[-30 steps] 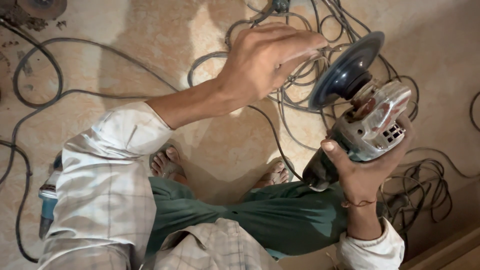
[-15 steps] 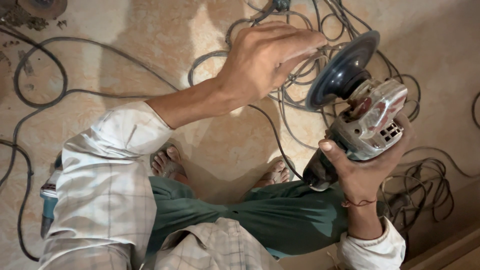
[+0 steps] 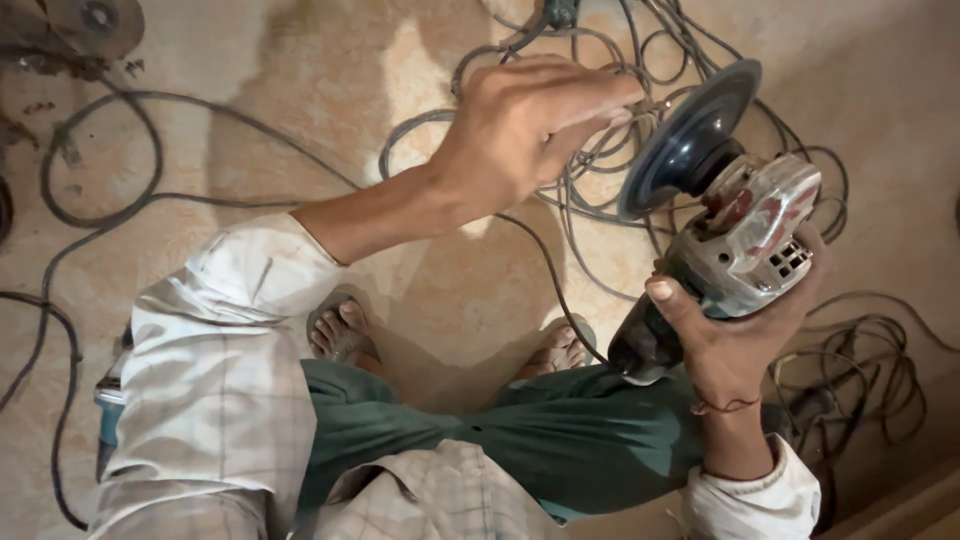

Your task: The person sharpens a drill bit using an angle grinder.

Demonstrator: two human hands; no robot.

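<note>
The right hand (image 3: 735,335), at the right of the frame, gripped an angle grinder (image 3: 735,250) around its body, thumb across the near side and the other fingers wrapped behind the worn grey housing. The tool pointed up and to the left, so its dark round backing disc (image 3: 690,140) sat tilted in the upper right centre of the frame, its face turned toward the other hand.

The left hand (image 3: 520,135) was raised at the upper centre. Its fingers (image 3: 590,100) were curled together with the tips reaching toward the rim of the disc, near it but apparently not touching. I could not tell whether they pinched anything small.

Below, the person's 2 sandalled feet (image 3: 345,335) stood on a pale stone floor (image 3: 300,60). Loose dark cables (image 3: 590,190) lay tangled across the upper centre and the right of the frame. A round flat disc (image 3: 95,20) rested at the upper left corner.

By my judgement, the step in hand was work on the grinder's head, with one hand steadying the tool and the other coming in to the disc. A next move would call for a firm hold on the body, so that the tool did not twist, and for the fingertips to close squarely on the rim or hub.
</note>
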